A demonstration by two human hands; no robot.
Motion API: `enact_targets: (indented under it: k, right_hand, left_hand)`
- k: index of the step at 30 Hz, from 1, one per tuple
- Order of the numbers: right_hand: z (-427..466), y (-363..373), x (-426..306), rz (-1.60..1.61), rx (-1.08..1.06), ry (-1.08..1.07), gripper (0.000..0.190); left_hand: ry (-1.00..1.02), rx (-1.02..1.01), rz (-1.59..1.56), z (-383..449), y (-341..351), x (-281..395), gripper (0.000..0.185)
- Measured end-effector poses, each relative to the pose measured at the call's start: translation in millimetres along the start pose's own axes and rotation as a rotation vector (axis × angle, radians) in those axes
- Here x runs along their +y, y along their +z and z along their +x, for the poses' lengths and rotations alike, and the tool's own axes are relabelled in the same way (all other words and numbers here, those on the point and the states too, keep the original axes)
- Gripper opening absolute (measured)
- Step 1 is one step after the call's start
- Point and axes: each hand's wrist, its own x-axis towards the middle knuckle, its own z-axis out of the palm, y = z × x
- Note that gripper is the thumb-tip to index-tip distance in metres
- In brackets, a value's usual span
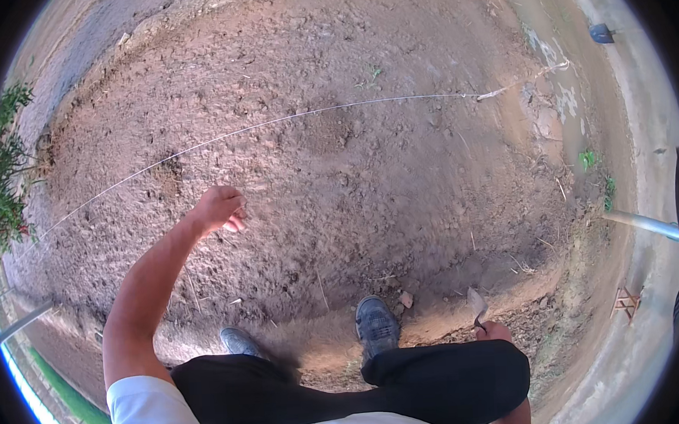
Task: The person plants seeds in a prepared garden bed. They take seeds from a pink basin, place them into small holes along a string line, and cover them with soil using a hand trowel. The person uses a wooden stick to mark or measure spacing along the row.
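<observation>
My left hand [222,208] reaches out over the bare tilled soil [338,195], its fingers curled downward. Whether anything lies within those fingers is hidden. Down beside my right knee, my right hand [494,332] grips a small hand trowel [478,305] whose blade points up and away from me. A thin white string [288,117] runs across the bed beyond my left hand. Its right end meets a pale wooden stick [506,89] at the bed's edge.
My shoes [377,325] stand at the bed's near edge, by a small stone [406,299]. A leafy green plant [6,166] grows at far left. On the right are a muddy water channel [569,96], a metal pole [642,224], a concrete strip [647,103] and a small wooden stool [626,304].
</observation>
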Motion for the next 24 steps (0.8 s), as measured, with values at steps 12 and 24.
enact_targets:
  k: [12, 24]
  right_hand:
    - [44, -154, -120, 0.016, -0.244, -0.132, 0.029]
    - [45, -278, -360, -0.487, -0.184, -0.193, 0.020]
  left_hand:
    - [-0.237, 0.658, -0.845, -297, -3, -416, 0.025]
    - [-0.511, 0.844, -1.043, -316, 303, -644, 0.038]
